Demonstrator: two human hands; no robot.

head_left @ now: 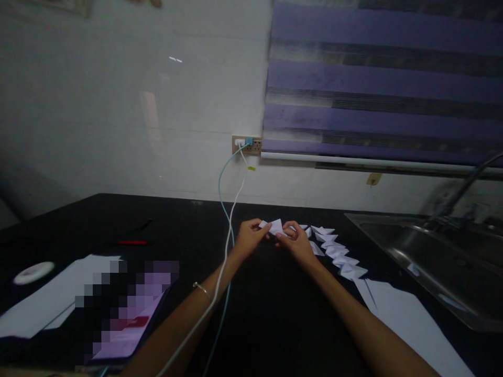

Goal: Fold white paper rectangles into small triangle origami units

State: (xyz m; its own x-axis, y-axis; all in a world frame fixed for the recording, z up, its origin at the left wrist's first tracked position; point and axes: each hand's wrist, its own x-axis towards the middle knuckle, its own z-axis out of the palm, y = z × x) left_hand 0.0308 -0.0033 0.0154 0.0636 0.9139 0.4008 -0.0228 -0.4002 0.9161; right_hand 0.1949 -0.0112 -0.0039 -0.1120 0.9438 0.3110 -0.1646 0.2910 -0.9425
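Observation:
Between my two hands, above the dark countertop, is a small folded white paper boat (276, 226). My left hand (251, 234) pinches its left end with thumb and fingers. On the other end, my right hand (297, 241) is closed, thumb in front; some of its fingers are hidden behind the paper. Just beyond and right of my right hand stands a row of similar folded paper boats (341, 252), several of them close together. Another folded white piece (316, 248) lies right beside my right hand.
White paper sheets lie at right (408, 309) and left (51, 298). A tape-like white ring (34, 273), a red pen (132, 242) and a lit tablet (137, 324) are left. White and teal cables (227, 246) hang across my left forearm. A metal sink (440, 262) is at right.

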